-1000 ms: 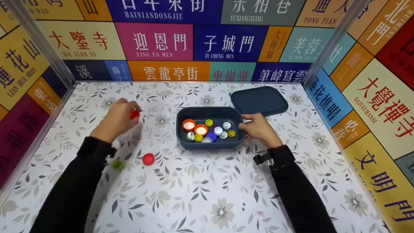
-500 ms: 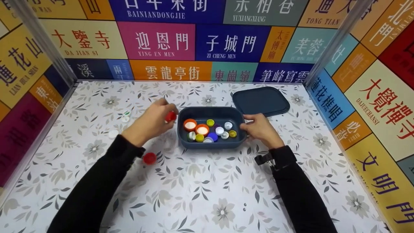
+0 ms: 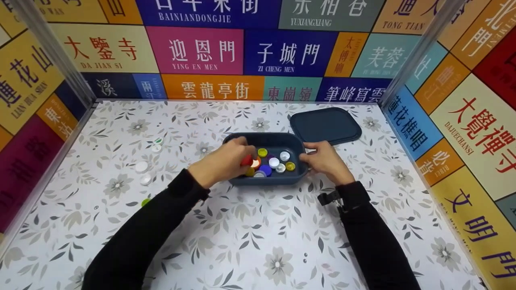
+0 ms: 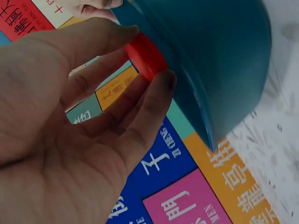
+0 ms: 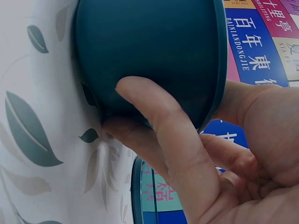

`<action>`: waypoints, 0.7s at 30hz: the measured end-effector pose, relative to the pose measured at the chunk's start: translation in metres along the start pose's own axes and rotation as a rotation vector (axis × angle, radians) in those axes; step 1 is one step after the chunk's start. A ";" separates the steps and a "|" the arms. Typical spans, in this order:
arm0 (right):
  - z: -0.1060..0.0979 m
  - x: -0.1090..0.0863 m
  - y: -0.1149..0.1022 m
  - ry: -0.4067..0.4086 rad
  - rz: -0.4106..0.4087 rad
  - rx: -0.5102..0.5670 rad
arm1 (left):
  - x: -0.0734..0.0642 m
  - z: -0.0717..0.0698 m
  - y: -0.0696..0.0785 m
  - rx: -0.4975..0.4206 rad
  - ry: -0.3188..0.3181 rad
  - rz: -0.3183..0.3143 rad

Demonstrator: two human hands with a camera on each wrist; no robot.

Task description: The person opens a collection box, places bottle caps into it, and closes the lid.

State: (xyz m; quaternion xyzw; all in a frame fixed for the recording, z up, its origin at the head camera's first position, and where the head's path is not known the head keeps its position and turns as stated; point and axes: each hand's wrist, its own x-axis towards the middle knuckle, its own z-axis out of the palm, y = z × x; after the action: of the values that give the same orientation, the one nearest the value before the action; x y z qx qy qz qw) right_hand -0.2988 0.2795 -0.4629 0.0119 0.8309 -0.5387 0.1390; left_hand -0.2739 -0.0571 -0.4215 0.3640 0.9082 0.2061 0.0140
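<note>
Between thumb and fingertips, my left hand (image 3: pixel 227 159) pinches a red bottle cap (image 4: pixel 148 57). It is over the left end of a dark blue-grey plastic box (image 3: pixel 266 180), whose left wall the hand partly hides. Inside the box lie several bottle caps, among them a blue cap (image 3: pixel 265 170), a white cap (image 3: pixel 274 162), a yellow cap (image 3: pixel 262 152) and a partly covered orange cap (image 3: pixel 256 162). My right hand (image 3: pixel 324 161) grips the box at its right end; in the right wrist view its fingers (image 5: pixel 163 112) lie against the outer wall (image 5: pixel 149 51).
A flat dark lid (image 3: pixel 326 125) lies behind the box to the right. Left on the patterned tabletop (image 3: pixel 225 257) are a white cap (image 3: pixel 141 166), another white cap (image 3: pixel 146 179), small caps (image 3: pixel 156 147) farther back, and a green cap (image 3: pixel 145 201) half behind the sleeve. Printed panels (image 3: pixel 193 52) wall the table.
My left hand has carried the red cap rightward from the table's left side to above the box. The other red cap on the table is now hidden behind my left arm. The right hand stays put.
</note>
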 end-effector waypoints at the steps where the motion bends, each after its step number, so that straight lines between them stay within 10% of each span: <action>1: 0.000 0.000 0.000 -0.001 -0.003 0.000 | 0.002 0.002 0.001 0.000 -0.015 0.005; 21: 0.000 0.002 0.000 0.013 0.010 -0.017 | 0.020 0.010 0.007 0.004 -0.088 0.006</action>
State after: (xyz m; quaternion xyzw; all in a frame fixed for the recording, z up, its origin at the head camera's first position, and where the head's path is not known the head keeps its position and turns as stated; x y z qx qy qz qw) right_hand -0.3010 0.2792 -0.4639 0.0185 0.8363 -0.5308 0.1364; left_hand -0.2823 -0.0360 -0.4257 0.3756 0.9059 0.1883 0.0526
